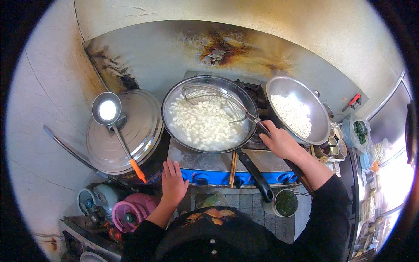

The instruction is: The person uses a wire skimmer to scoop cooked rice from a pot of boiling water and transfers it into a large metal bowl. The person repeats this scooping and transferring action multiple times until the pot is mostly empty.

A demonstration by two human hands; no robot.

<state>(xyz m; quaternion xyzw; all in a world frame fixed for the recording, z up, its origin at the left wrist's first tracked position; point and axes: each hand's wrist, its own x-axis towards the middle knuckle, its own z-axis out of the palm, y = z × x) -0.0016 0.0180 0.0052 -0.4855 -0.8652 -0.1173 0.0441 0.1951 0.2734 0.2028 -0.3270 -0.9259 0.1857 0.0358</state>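
Note:
In the head view, my right hand (282, 139) is closed around the dark handle of a wire-mesh strainer (234, 108). The strainer's basket lies over the upper right of a large black pan (166, 129), partly touching the small white pieces (206, 126) in cloudy liquid. Below the pan, its long black handle (257, 177) points towards me. My left hand (174, 180) rests with fingers spread at the stove's front edge, left of the knobs, holding nothing. Right of the pan, a tilted steel bowl (319, 131) contains more white pieces (291, 113).
A ladle (107, 108) with an orange-ended handle lies on a lidded pot (98, 150) at left. Wooden chopsticks (233, 170) lie below the pan. Gas cylinders (109, 196) stand lower left. Seasoning cups (334, 145) sit at right; a tub of greens (286, 203) stands below the stove.

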